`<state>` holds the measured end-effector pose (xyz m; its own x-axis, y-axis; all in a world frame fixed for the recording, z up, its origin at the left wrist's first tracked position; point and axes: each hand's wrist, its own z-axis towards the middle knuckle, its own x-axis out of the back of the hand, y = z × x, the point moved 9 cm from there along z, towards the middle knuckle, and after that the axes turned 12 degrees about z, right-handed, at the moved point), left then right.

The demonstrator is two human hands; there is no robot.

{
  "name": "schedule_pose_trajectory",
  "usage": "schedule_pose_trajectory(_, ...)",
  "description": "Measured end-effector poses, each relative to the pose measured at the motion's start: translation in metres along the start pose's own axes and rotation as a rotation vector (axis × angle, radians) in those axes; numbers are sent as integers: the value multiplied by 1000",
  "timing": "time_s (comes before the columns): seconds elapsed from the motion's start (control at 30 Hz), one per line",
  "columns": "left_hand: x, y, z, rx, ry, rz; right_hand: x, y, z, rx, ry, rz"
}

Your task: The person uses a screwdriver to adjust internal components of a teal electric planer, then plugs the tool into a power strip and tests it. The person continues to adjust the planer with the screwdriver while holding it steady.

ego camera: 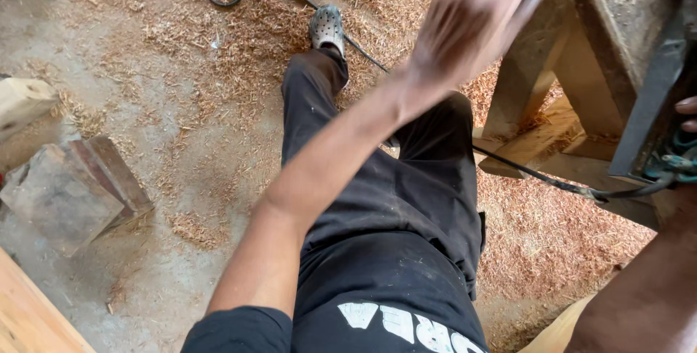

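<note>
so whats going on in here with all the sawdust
A person in black trousers stands on a floor strewn with wood shavings. Their left hand, blurred, is raised in front of a wooden workbench and holds nothing that shows. At the right edge, only the fingers of their right hand show, resting on a dark metal machine part. A black cable trails across the floor, and wooden blocks lie to the left.

The left arm is stretching up across the middle of the frame, its hand [475,15] blurred, fingers spread; only the right hand's fingertips [686,113] are showing at the right edge.
</note>
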<state>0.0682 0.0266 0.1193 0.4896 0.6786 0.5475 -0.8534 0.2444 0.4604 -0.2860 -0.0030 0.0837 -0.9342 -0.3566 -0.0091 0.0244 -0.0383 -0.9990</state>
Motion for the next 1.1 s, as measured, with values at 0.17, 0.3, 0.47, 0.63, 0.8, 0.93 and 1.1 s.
schedule_pose_trajectory(0.17,11,-4,-130,243,-180,-128,-9,-20,8,76,12,60)
schedule_pose_trajectory(0.3,8,7,-144,269,-278,-233,-16,-55,16,214,31,76)
schedule_pose_trajectory(0.47,-14,18,-150,271,-381,-267,-28,-74,20,236,54,12)
schedule_pose_trajectory(0.63,-38,27,-193,340,-501,-344,-30,-71,24,235,45,37)
schedule_pose_trajectory(0.8,-52,42,-218,365,-595,-379,-22,-68,24,247,56,2)
schedule_pose_trajectory(0.93,-58,47,-222,336,-630,-389,-18,-70,24,276,80,-55)
schedule_pose_trajectory(1.1,-63,39,-219,365,-667,-401,-22,-67,24,256,57,43)
